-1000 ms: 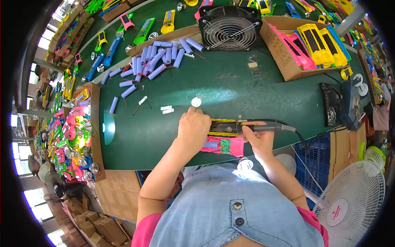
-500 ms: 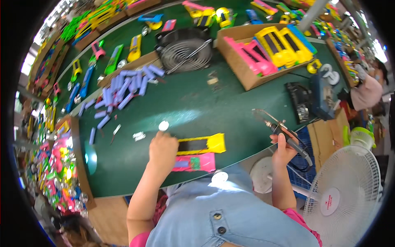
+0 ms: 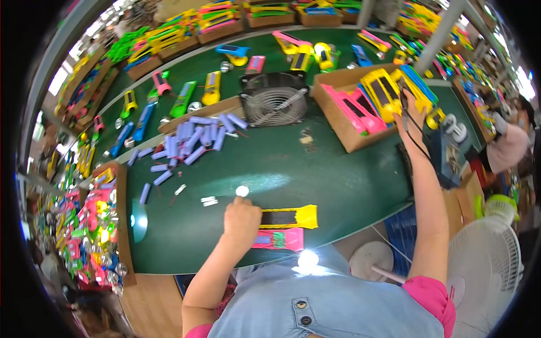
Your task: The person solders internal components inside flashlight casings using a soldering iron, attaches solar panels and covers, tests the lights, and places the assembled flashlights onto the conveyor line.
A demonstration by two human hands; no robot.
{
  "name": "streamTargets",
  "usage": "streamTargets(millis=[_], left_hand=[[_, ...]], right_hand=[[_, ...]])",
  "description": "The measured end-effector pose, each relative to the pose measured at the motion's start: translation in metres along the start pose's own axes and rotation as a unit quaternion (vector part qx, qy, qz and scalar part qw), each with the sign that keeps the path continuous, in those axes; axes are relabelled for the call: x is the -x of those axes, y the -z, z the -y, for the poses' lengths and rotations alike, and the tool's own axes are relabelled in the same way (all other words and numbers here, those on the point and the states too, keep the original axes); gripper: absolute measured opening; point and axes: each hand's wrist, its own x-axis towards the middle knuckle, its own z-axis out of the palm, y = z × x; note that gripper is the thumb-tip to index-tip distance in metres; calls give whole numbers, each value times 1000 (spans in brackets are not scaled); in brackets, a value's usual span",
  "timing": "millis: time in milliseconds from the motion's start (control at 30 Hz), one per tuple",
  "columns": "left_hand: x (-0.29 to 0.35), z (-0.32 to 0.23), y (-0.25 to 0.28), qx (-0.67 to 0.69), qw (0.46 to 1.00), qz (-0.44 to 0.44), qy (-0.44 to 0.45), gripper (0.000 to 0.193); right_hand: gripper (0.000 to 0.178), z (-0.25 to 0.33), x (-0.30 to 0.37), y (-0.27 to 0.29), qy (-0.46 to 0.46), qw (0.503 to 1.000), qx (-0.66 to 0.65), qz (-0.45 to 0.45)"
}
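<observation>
My left hand point(image 3: 242, 221) is closed over the left ends of a yellow plastic casing point(image 3: 307, 216) and a pink casing point(image 3: 294, 239); whatever its fingers grip is hidden. Just beyond its knuckles is a small bright white disc point(image 3: 242, 191). The pink casing, nearer to me, holds a green circuit board and a purple battery cell. Far to the right, my right hand point(image 3: 414, 115) reaches over a cardboard box point(image 3: 345, 127) of solar-panelled casings. It holds a soldering iron point(image 3: 404, 101), and its fingertips are by the yellow casings point(image 3: 380, 93). A lit round lamp point(image 3: 308, 259) shines at the table's front edge.
Purple battery cells point(image 3: 189, 138) lie heaped at the left, near a black fan point(image 3: 275, 104). Small white parts point(image 3: 209, 201) rest left of my left hand. A blue soldering station point(image 3: 446, 160) stands at the right, with a white fan point(image 3: 490, 265) below it.
My right hand has moved forward from the table's right front edge to the cardboard box, still with the soldering iron. The whole view has shifted; my left hand stays by the casings.
</observation>
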Motion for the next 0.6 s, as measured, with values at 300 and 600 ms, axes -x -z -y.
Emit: streamTargets(millis=[300,600], left_hand=[[4,8,6,80,995,-41,-38,9],[-2,13,-22,169,979,-114,19,27]], right_hand=[[38,-12,-12,4,-5,999,-1,-35],[32,44,100,98,3,989,-136,-66]])
